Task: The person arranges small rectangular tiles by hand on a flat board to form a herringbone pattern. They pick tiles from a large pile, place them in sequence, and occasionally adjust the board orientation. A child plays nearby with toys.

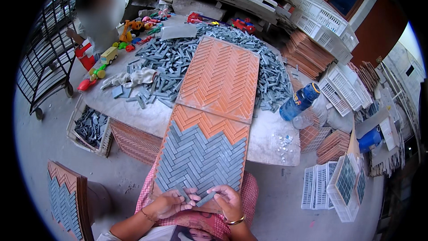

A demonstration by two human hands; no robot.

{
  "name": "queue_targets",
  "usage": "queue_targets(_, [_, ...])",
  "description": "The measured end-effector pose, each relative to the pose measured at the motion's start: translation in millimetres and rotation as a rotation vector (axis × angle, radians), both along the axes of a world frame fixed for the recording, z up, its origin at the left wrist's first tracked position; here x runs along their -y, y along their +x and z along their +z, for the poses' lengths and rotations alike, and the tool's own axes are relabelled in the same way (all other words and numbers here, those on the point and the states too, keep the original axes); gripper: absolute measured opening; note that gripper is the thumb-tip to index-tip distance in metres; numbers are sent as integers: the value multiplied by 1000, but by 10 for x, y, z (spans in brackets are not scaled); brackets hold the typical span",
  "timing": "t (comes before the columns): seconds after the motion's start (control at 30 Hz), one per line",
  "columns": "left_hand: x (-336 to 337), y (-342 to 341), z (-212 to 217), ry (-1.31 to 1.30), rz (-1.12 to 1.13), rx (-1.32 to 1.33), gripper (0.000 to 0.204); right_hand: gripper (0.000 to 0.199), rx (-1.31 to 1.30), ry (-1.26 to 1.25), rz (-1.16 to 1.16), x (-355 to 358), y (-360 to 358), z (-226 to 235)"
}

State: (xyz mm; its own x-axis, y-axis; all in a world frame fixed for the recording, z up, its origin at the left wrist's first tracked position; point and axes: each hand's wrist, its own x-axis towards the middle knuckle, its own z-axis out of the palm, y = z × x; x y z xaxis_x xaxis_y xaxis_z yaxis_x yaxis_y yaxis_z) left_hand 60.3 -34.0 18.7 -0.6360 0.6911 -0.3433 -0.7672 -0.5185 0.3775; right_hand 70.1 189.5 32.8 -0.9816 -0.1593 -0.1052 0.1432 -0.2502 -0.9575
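Near the lower edge of an orange herringbone mould (pixel 200 118), my left hand (pixel 171 203) is closed on a narrow grey tile (pixel 182 193). Between the fingers of my right hand (pixel 228 201) is another narrow grey tile (pixel 206 199), its lower end close to my left fingertips. Grey tiles (pixel 200 156) fill the mould's nearer part in a zigzag pattern; its upper rows show bare orange slots. A second orange mould (pixel 225 73) lies beyond it, on the table by a large heap of loose grey tiles (pixel 167 64).
A blue bottle (pixel 296 102) and small white pieces (pixel 284 145) sit on the table's right. Cloth gloves (pixel 131 78) and toys (pixel 109 55) lie left, where a person (pixel 100 22) stands near a wire cart (pixel 47 58). White crates (pixel 345 89) and stacked moulds (pixel 307 51) flank the right.
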Motion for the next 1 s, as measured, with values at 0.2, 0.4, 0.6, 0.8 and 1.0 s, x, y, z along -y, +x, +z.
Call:
queue_targets(0.2, [-10, -6, 2, 29, -10, -8, 49, 21, -53, 38, -8, 4, -3, -28])
queue_targets(0.4, [-21, 14, -120, -20, -3, -54, 34, 21, -69, 88, -10, 18, -22, -13])
queue_targets(0.6, [-171, 93, 31, -253, -29, -129, 24, 18, -42, 200, -45, 71, -4, -83])
queue_targets(0.8, [-208, 145, -60, -400, -17, -260, 18, 21, -200, 484, -86, 177, -28, 39])
queue_targets(1.0, [-237, 166, -4, -464, 13, -330, 16, 21, -266, 649, -168, 254, -12, -22])
